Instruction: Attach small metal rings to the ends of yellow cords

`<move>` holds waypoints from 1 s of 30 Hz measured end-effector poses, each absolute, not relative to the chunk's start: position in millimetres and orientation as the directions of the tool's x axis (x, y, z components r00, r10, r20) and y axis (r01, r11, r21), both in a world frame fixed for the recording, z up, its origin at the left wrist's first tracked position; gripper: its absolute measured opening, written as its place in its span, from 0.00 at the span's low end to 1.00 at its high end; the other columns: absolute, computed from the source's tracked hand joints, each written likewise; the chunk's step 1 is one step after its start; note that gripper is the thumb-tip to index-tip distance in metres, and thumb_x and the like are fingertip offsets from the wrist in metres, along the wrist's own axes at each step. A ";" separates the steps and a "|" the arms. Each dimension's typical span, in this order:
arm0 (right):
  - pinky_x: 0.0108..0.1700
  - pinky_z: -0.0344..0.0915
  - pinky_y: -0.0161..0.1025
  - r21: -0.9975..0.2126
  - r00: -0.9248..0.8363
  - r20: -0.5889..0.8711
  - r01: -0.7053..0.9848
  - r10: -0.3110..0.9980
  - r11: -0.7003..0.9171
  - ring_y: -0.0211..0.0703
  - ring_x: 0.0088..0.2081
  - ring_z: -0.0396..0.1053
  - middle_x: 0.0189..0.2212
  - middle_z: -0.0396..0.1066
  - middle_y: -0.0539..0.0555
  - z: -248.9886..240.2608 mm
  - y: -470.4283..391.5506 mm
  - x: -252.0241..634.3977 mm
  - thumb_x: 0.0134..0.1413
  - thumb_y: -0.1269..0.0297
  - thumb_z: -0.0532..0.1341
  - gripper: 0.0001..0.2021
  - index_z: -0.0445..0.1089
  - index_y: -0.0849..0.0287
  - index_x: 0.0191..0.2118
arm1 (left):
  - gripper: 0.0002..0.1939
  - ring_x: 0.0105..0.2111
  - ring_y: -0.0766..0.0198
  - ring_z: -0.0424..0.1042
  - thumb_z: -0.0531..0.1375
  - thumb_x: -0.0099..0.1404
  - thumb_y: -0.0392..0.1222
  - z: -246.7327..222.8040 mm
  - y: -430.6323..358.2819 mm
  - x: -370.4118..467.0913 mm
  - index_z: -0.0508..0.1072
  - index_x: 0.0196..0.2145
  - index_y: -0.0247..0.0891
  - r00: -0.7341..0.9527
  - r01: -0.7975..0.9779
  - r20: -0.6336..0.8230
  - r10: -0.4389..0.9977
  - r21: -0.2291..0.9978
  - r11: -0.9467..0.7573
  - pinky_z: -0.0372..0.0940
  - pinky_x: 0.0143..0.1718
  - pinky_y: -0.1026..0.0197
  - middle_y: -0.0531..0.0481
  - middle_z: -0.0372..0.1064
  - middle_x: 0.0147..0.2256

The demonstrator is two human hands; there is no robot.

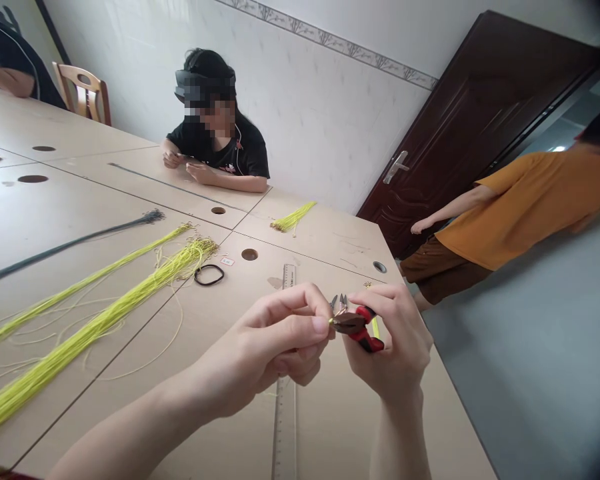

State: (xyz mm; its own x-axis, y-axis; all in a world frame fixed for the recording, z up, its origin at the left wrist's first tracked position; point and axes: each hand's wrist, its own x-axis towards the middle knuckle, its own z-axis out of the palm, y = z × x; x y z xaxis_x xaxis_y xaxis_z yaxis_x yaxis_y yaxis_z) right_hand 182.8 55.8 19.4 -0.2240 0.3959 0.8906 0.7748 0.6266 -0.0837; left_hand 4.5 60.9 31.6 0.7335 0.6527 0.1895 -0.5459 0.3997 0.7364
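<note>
My left hand (280, 340) is pinched shut on the end of a yellow cord (331, 322); most of it is hidden by the fingers. Pliers (349, 323) with red and black handles sit in my right hand (397, 340), their jaws at the cord's tip, touching or nearly so. Just behind them a second set of metal jaws (341, 303) shows, and I cannot tell whether it is held or lying on the table. Beneath both hands runs a clear ruler (284, 427).
Yellow cord bundles (115, 317) and a grey bundle (80, 245) lie left, near a black band (209, 275). Another yellow bundle (293, 219) is farther back. Cable holes (249, 255) pierce the table (220, 427). One person (220, 147) sits opposite; another (520, 207) stands right, by a door (460, 113).
</note>
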 end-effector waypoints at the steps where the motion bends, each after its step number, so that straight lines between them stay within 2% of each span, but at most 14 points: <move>1: 0.30 0.65 0.40 -0.085 -0.223 0.891 0.774 0.395 0.627 0.42 0.30 0.65 0.29 0.66 0.53 19.5 55.9 182.8 0.40 0.81 0.60 0.16 0.66 0.57 0.37 | 0.09 0.18 0.74 0.41 0.56 0.64 0.39 31.6 61.0 4.4 0.61 0.28 0.37 0.732 -0.546 0.192 0.654 0.739 0.395 0.43 0.22 0.67 0.59 0.45 0.17; 23: 0.28 0.62 0.36 -0.124 -0.247 0.871 0.726 0.424 0.677 0.38 0.27 0.64 0.25 0.66 0.51 19.0 55.4 180.2 0.40 0.81 0.60 0.12 0.65 0.58 0.32 | 0.09 0.18 0.74 0.41 0.56 0.65 0.39 31.3 63.3 3.7 0.61 0.28 0.36 0.735 -0.545 0.213 0.644 0.750 0.374 0.42 0.22 0.65 0.59 0.46 0.18; 25: 0.25 0.60 0.34 -0.173 -0.254 0.845 0.702 0.471 0.691 0.37 0.26 0.62 0.23 0.64 0.50 17.3 54.5 178.9 0.41 0.79 0.60 0.11 0.64 0.58 0.31 | 0.09 0.20 0.72 0.44 0.55 0.65 0.40 27.4 61.8 6.2 0.62 0.28 0.37 0.671 -0.547 0.234 0.703 0.797 0.257 0.44 0.23 0.64 0.58 0.47 0.19; 27: 0.24 0.58 0.33 -0.290 -0.228 0.795 0.670 0.562 0.683 0.35 0.24 0.59 0.22 0.62 0.48 15.9 51.9 175.6 0.42 0.78 0.58 0.09 0.63 0.57 0.30 | 0.07 0.25 0.68 0.52 0.54 0.66 0.42 20.9 56.9 8.3 0.64 0.30 0.39 0.458 -0.541 0.333 0.824 0.840 -0.039 0.50 0.27 0.63 0.54 0.53 0.24; 29: 0.23 0.56 0.33 -0.426 -0.182 0.731 0.631 0.658 0.648 0.34 0.22 0.57 0.22 0.60 0.47 15.6 47.6 170.2 0.42 0.78 0.57 0.09 0.62 0.57 0.29 | 0.09 0.35 0.62 0.58 0.54 0.66 0.45 14.2 48.7 8.1 0.67 0.30 0.41 0.171 -0.476 0.488 0.856 0.802 -0.362 0.56 0.38 0.58 0.49 0.59 0.32; 30: 0.23 0.56 0.32 -0.478 -0.172 0.700 0.608 0.693 0.634 0.33 0.22 0.57 0.21 0.59 0.46 16.0 45.0 167.1 0.43 0.78 0.57 0.09 0.62 0.57 0.29 | 0.13 0.41 0.58 0.59 0.56 0.63 0.51 12.1 44.0 6.5 0.68 0.26 0.42 0.120 -0.448 0.504 0.855 0.796 -0.406 0.55 0.46 0.54 0.48 0.61 0.34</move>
State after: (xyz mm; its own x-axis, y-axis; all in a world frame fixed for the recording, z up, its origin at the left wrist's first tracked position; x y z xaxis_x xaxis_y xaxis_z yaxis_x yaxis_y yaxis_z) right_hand 167.1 45.0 16.0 -0.1717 0.6929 0.7003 0.6080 0.6339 -0.4781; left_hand 6.5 44.0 12.1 0.1196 0.8554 0.5041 -0.4482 -0.4065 0.7961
